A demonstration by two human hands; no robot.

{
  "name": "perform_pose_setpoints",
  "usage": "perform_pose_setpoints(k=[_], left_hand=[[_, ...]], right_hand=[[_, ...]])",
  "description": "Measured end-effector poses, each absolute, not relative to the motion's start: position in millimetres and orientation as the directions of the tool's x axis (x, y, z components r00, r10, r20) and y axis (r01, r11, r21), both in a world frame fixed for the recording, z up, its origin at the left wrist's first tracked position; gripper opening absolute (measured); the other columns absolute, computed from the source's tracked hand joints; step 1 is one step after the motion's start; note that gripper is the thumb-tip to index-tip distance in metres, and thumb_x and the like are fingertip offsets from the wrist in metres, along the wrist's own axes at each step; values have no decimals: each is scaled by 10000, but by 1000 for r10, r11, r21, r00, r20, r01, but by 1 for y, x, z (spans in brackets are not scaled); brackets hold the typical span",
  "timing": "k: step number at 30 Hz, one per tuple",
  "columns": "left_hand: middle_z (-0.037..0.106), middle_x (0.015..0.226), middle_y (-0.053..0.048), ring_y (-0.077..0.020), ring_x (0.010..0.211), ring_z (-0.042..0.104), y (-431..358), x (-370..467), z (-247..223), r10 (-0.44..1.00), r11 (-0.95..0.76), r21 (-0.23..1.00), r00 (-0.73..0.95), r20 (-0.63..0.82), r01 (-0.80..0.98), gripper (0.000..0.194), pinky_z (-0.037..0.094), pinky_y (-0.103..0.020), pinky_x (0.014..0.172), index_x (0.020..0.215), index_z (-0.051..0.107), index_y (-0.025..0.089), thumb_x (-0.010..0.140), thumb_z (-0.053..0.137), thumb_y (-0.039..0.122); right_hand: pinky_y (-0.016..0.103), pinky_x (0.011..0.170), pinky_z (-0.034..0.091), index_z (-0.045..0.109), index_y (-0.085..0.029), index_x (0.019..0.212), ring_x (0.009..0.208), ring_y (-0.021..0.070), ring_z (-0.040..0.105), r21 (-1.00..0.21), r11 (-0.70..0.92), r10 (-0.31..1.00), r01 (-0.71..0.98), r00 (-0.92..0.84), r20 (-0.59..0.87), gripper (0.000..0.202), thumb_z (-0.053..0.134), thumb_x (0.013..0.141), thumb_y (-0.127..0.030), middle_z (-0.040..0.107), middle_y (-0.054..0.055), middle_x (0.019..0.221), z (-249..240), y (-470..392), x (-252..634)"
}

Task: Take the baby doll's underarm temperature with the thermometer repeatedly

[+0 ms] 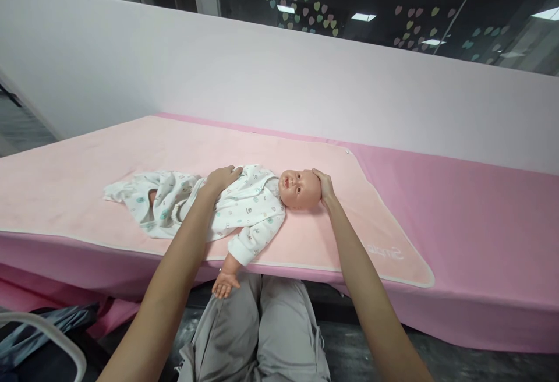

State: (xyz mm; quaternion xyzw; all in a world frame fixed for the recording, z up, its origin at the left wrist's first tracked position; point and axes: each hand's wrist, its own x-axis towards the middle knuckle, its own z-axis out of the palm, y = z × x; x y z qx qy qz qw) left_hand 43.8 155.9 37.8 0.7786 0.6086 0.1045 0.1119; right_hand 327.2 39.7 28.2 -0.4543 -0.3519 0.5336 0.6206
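A baby doll (301, 190) lies on its back, its head to the right, wearing a white patterned outfit (251, 207). The doll's near arm hangs over the table edge, its small hand (225, 280) above my lap. My left hand (223, 178) rests flat on the doll's torso, fingers stretched out over the cloth. Around the crown of the doll's head curves my right hand (324, 185), its palm partly hidden from view. One bit of the doll's leg (152, 197) shows through the loose, rumpled lower part of the outfit.
Under the doll is a peach mat (340, 236) with a pale border, on a table with a pink cover (480, 242). A white low wall (262, 79) stands behind, below dark windows. A chair's curved rail (56, 335) and dark fabric are at lower left.
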Motion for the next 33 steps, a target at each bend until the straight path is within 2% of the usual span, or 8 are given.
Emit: perform_pose_setpoints(k=[5, 9, 13, 22, 25, 29, 31, 33], left_hand=[[610, 1159, -147, -319, 1039, 562, 156, 44, 38, 972, -231, 296, 236, 21, 927, 568, 428, -382, 812, 1100, 582, 182, 836, 208, 520], [607, 1159, -163, -328, 1040, 560, 157, 44, 38, 971, -234, 286, 239, 18, 929, 585, 424, -394, 820, 1094, 586, 167, 834, 202, 523], [607, 1158, -165, -325, 1042, 559, 158, 44, 38, 969, -240, 287, 246, 15, 927, 586, 419, -390, 829, 1096, 584, 163, 837, 201, 522], [618, 1154, -140, -313, 1034, 563, 158, 43, 38, 972, -227, 305, 234, 14, 925, 563, 429, -369, 799, 1103, 588, 188, 836, 223, 523], [618, 1150, -143, -315, 1020, 569, 157, 43, 38, 972, -229, 307, 235, 19, 924, 570, 428, -374, 799, 1102, 589, 184, 836, 219, 526], [614, 1153, -153, -317, 1020, 569, 156, 43, 38, 971, -233, 301, 239, 19, 925, 579, 422, -382, 814, 1101, 586, 174, 838, 208, 526], [613, 1156, -151, -316, 1024, 568, 155, 43, 39, 971, -233, 300, 239, 18, 925, 577, 422, -381, 817, 1101, 584, 176, 838, 207, 526], [612, 1159, -149, -318, 1030, 565, 155, 43, 39, 972, -231, 301, 236, 18, 925, 573, 423, -381, 817, 1102, 583, 180, 837, 211, 526]], right_hand=[[402, 777, 523, 635, -182, 731, 807, 246, 652, -924, -13, 991, -383, 119, -64, 309, 570, 690, -482, 707, 57, 784, 30, 38, 326], [333, 830, 495, 642, -205, 747, 838, 193, 638, -941, 186, 932, -284, 354, 78, 183, 636, 663, -367, 701, 8, 772, 26, 47, 329], [306, 881, 466, 660, -222, 847, 963, 170, 603, -940, 284, 875, -190, 453, 173, 207, 633, 666, -319, 695, -4, 931, 22, 54, 334], [396, 753, 532, 646, -176, 721, 813, 261, 653, -932, -19, 986, -363, 150, -78, 311, 564, 707, -477, 712, 72, 799, 30, 39, 327], [386, 785, 523, 648, -186, 756, 825, 248, 653, -936, 18, 984, -350, 174, -46, 246, 591, 695, -418, 706, 50, 809, 30, 42, 328], [323, 859, 487, 644, -221, 929, 914, 189, 628, -941, 212, 919, -264, 381, 100, 273, 614, 679, -325, 692, 6, 944, 27, 48, 331], [321, 865, 482, 643, -223, 940, 935, 189, 621, -945, 206, 918, -252, 385, 97, 281, 610, 686, -340, 690, 8, 957, 26, 48, 332], [351, 840, 497, 657, -197, 854, 914, 225, 632, -946, 111, 961, -303, 276, 24, 267, 578, 710, -407, 700, 39, 898, 28, 44, 330]])
